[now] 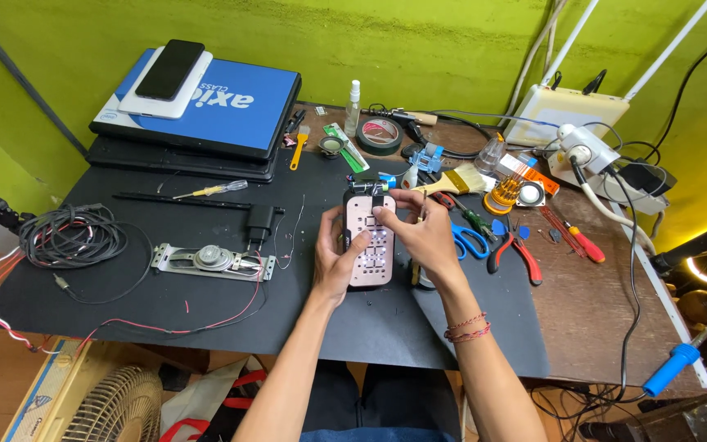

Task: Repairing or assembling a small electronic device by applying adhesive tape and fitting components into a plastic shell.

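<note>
We hold a pink, open handset shell (371, 244) above the black mat (165, 303) on the tabletop: our left hand (333, 263) wraps its fingers around the left edge, while our right hand (425, 233) pinches its fingers onto the top. Blue-handled scissors (470, 240) and red pliers (515, 254) lie just right.

Both bare forearms reach up from the lower edge of the view and converge near the middle. The left hand (335, 260) sits with its palm turned inward, fingers curled and thumb pressed forward in a cupping grip. The right hand (419, 233) comes in from the other side, wrist bent and wearing thin red string bracelets, its fingers arched downward and fingertips (380, 213) pinched close just above the left hand.
</note>
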